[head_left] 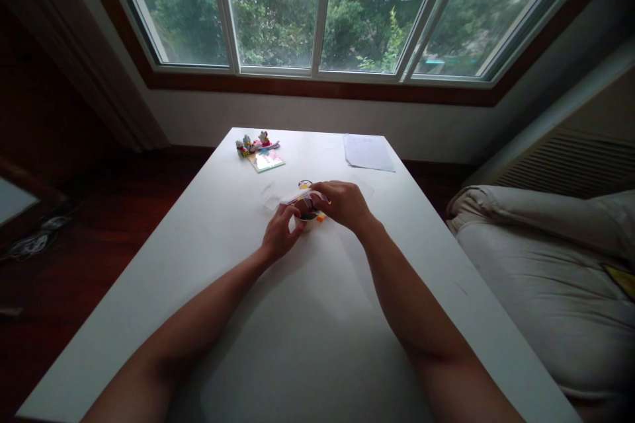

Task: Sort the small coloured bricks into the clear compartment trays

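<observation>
Near the middle of the white table (238,244), both hands meet at a small round object (306,209) with a dark brownish inside or face; its kind is too small to make out. My left hand (282,232) grips its near left edge with fingers and thumb bent round it. From the right, my right hand (342,203) reaches over the top, its fingers curled down onto the object and partly hiding it. Clear plastic wrapping (272,197) lies around the object. Small yellow-orange bits (321,217) show beside it, and a dark thin loop (305,183) is just behind.
Several small toy figures (255,143) stand at the table's far left, by a shiny pastel card or booklet (268,160). Paper sheets (368,152) lie at the far right. A pale cushioned seat (536,277) borders the right side; windows (278,6) are beyond.
</observation>
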The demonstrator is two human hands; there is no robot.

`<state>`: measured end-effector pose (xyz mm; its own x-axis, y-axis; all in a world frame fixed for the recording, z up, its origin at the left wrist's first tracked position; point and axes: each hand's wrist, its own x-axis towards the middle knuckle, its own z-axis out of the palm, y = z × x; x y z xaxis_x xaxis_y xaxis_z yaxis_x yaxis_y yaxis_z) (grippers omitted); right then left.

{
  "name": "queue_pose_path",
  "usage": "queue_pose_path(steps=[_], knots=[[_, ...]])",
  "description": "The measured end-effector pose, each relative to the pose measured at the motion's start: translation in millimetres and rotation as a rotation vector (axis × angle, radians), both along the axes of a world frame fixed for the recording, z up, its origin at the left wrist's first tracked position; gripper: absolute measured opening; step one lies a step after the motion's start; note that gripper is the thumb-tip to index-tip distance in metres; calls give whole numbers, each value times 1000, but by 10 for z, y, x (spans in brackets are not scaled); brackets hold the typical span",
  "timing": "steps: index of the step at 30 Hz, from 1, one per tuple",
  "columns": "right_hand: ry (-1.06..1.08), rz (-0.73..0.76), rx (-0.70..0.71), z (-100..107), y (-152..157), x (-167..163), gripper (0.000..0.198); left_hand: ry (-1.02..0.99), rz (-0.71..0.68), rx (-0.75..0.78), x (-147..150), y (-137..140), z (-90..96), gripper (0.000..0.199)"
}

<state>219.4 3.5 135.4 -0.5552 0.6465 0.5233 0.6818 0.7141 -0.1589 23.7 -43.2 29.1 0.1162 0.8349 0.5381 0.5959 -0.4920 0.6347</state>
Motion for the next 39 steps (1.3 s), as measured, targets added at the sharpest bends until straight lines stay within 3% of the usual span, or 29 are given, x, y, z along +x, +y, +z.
queue_pose_path(steps=[13, 19, 25, 30, 36, 39], knots=[[-37, 41, -38, 103, 3, 117, 40, -7, -17, 16, -9, 11, -21, 18], [-93, 53, 9, 155, -46, 93, 37, 45, 32, -4, -24, 46, -94, 21], [-91, 107, 39, 167, -55, 89, 31, 1, 11, 20, -13, 48, -32, 36], [-104, 89, 59, 157, -51, 78, 31, 8, 16, 24, -15, 45, -40, 25], [-14, 40, 54, 152, -23, 137, 30, 10, 10, 49, -27, 45, -37, 26], [174, -72, -5, 140, 26, 215, 35, -32, 1, 56, -38, 28, 18, 17]])
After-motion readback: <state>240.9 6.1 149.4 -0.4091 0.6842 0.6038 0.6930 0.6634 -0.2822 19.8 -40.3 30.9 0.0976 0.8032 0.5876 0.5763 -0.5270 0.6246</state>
